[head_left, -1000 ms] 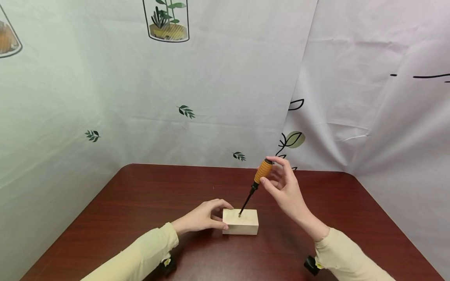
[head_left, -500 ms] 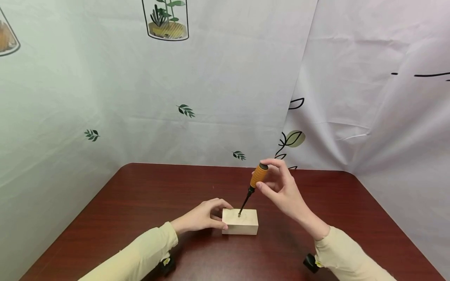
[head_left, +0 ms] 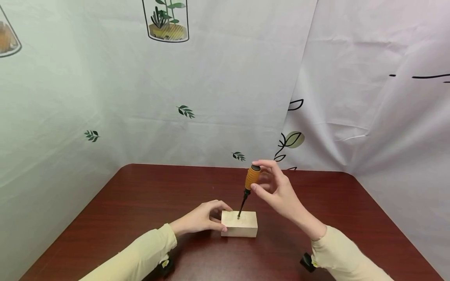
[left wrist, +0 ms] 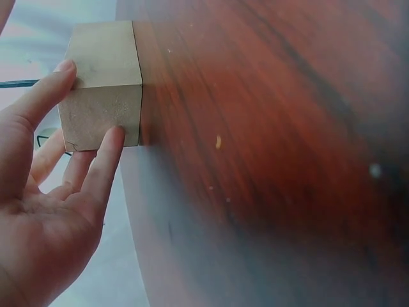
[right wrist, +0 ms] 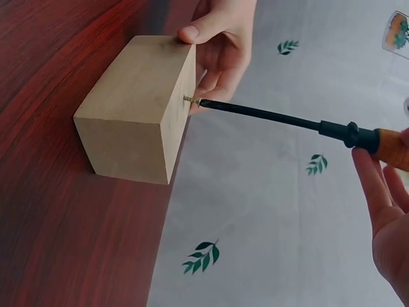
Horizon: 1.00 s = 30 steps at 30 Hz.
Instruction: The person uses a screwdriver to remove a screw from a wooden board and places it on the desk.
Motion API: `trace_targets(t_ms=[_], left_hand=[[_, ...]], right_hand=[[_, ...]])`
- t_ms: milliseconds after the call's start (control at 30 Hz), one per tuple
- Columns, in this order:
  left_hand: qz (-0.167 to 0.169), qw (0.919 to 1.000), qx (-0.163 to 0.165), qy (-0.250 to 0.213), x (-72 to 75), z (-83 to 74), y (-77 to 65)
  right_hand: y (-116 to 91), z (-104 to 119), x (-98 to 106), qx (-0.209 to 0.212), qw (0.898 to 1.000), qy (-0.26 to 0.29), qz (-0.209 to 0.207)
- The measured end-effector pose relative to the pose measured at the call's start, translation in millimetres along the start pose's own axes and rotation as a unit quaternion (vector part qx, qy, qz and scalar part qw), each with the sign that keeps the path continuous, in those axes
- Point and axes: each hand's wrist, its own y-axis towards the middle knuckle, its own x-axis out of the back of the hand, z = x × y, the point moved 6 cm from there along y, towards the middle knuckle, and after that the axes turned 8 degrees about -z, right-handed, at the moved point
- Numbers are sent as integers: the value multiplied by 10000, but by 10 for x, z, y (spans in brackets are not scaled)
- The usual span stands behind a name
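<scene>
A pale wooden block (head_left: 240,230) lies on the dark red table. My left hand (head_left: 202,217) grips its left end, thumb on the near side and fingers behind; the left wrist view shows fingertips against the block (left wrist: 105,57). In my right hand (head_left: 281,195) is a screwdriver (head_left: 252,178) with an orange handle and black shaft, leaning slightly right. The thumb pinches low on the handle and the index finger rests on its black end cap. In the right wrist view the screwdriver's tip meets a small brass-coloured screw (right wrist: 189,99) partly sunk in the block's top.
The red-brown table (head_left: 158,187) extends around the block. A pale cloth with printed leaves (head_left: 211,78) hangs behind and at both sides. Small crumbs (left wrist: 218,142) lie on the wood in the left wrist view.
The screwdriver's handle has swung left and become more upright, and my right hand has moved left with it. The tip stays at the screw; my left hand holds the block as before.
</scene>
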Motion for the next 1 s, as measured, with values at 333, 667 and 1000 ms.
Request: trace_targets(t_ms=[333, 667, 1000], left_hand=[[106, 9999, -2, -35, -25, 16, -47], [117, 9999, -68, -49, -18, 8, -42], [104, 9998, -145, -36, -7, 2, -41]], right_hand=[[83, -20, -16, -436, 9953, 70, -856], [150, 0, 2, -392, 9965, 276, -682], [193, -44, -50, -155, 9945, 1017, 191]])
